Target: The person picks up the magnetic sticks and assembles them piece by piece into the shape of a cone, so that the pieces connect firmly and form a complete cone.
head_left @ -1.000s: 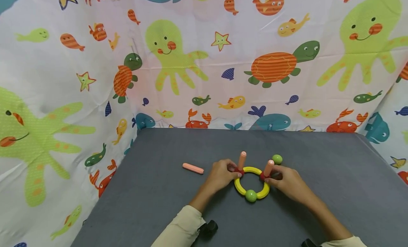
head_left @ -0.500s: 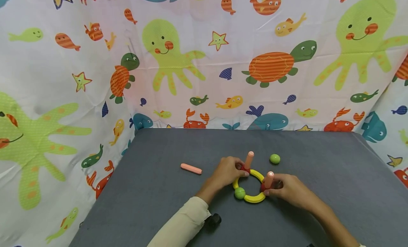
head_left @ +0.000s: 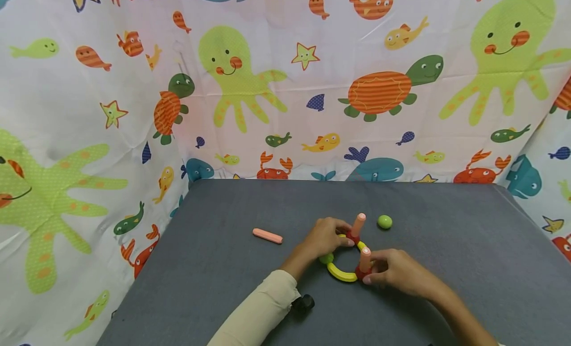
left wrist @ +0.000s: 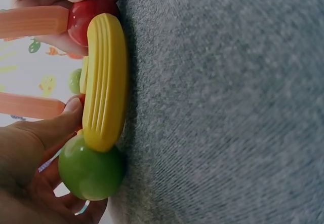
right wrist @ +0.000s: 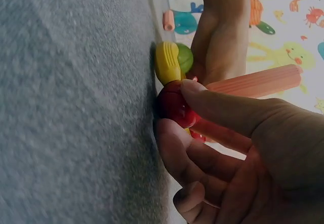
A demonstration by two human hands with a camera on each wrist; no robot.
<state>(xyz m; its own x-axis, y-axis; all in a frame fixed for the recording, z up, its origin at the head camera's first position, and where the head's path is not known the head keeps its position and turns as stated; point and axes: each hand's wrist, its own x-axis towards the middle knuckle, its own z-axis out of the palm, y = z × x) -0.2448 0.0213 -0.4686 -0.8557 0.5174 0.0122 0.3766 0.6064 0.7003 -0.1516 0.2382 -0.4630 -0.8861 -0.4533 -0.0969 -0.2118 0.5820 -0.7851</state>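
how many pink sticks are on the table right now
3. One pink stick lies loose to the left of the hands. Two stand upright on the yellow ring: the far stick by the left hand, the near stick by the right hand.

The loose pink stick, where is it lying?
In the head view the loose pink stick lies flat on the grey table, left of the left hand and apart from the yellow ring toy.
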